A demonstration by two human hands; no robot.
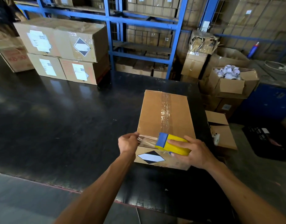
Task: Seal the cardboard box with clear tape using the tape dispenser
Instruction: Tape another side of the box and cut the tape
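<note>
Hands: your right hand (pixel 191 151) wraps the yellow tape dispenser (pixel 173 143), hiding its roll; your left hand (pixel 129 143) pinches the clear tape (pixel 147 139) stretched between them. Cardboard box (pixel 164 120) lies under both, at its near top edge, on the black table (pixel 66 118); open tabletop to your left

We see a dim room. Soft light shines off the dark tabletop (pixel 61 101) and the shiny tape (pixel 165 110). The edges bend and look blurry.
</note>
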